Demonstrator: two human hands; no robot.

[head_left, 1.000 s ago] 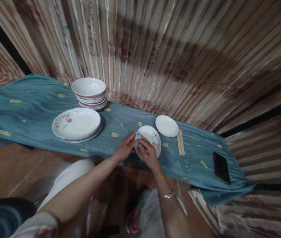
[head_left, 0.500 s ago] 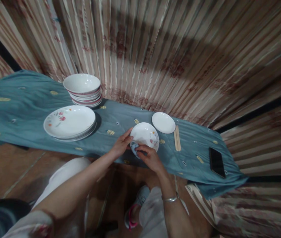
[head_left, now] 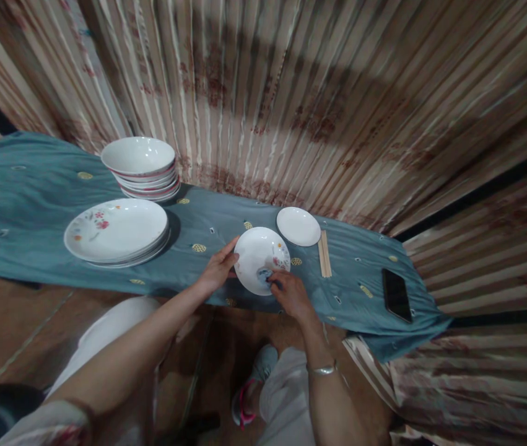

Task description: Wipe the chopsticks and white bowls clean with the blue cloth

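A round white plate with a small flower print is tilted up over the table's near side. My left hand grips its left rim, thumb on the face and fingers partly hidden behind. Bunched in the fingertips of my right hand is a small bluish cloth, pressed on the plate's lower face. Just behind and to the right lies another white plate. Beside that plate rests a bundle of wooden chopsticks.
Stacked oval plates stand at the left, with a stack of bowls behind them. A black phone lies near the right end of the blue-green tablecloth. A pleated curtain hangs along the back edge.
My right hand has moved the cloth from the plate's lower left rim rightward across its face. The left hand keeps its grip. The whole view has shifted slightly.
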